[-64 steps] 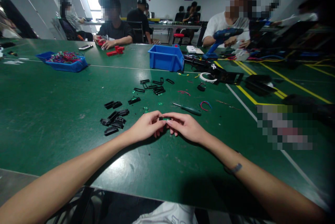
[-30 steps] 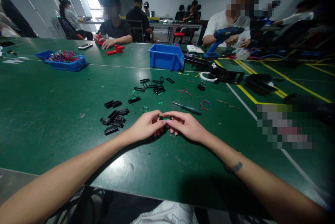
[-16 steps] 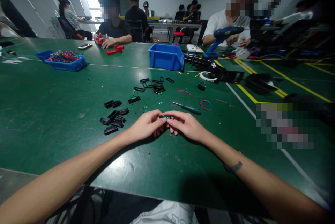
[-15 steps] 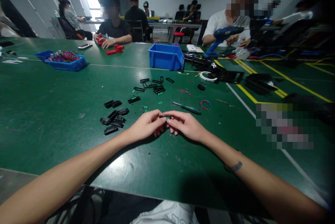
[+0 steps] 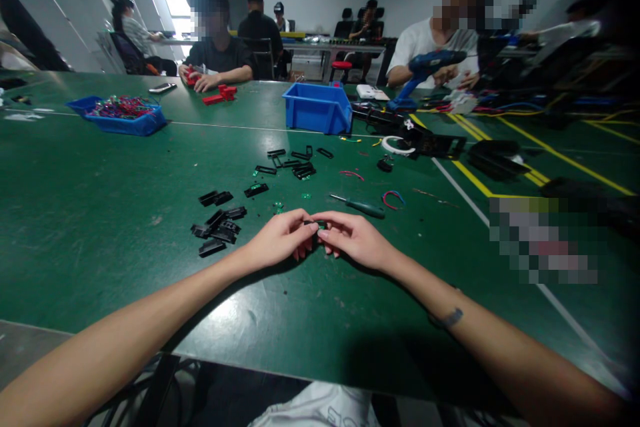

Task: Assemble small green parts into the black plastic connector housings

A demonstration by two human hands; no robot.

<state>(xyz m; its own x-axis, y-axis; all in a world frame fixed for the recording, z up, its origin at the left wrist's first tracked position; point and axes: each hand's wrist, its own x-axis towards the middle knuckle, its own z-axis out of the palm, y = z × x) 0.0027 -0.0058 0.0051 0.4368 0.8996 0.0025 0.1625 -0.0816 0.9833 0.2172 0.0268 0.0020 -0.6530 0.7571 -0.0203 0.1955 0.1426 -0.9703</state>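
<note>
My left hand and my right hand meet above the green table, fingers closed round one small black part with a bit of green. Fingers cover most of that part. Left of my left hand lies a pile of black plastic pieces. Beyond my hands are several black rectangular frames and small green pieces. A screwdriver with a green handle rests just past my right hand, beside a red and blue wire loop.
A blue bin stands at the far middle, a blue tray of wires at the far left. A blue power drill, a white ring and dark parts lie at the far right. Two people sit across the table, one holding red parts.
My fingers have shifted very slightly on the small part, and a little less of its green shows. Nothing else has visibly moved.
</note>
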